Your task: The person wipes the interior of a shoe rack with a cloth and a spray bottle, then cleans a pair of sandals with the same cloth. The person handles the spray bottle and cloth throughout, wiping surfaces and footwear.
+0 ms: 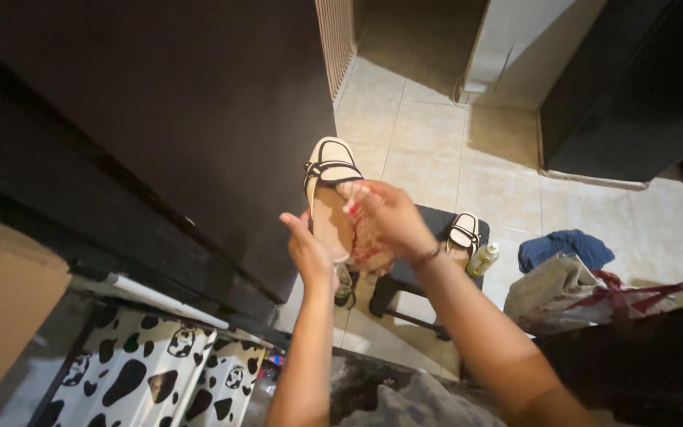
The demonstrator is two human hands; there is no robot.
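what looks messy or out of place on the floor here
A heap of crumpled beige, blue and red clothes lies loose on the tiled floor. The second cream sandal with black straps sits on a small black stool, apart from its mate, which the left hand holds while the right hand presses a cloth to it.

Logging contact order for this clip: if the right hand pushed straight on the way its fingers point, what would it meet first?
The right hand points left with a reddish cloth, pressed on the sandal that the left hand holds. Straight on, it would likely meet the sandal's insole at once; contact already looks made, though depth is unclear.
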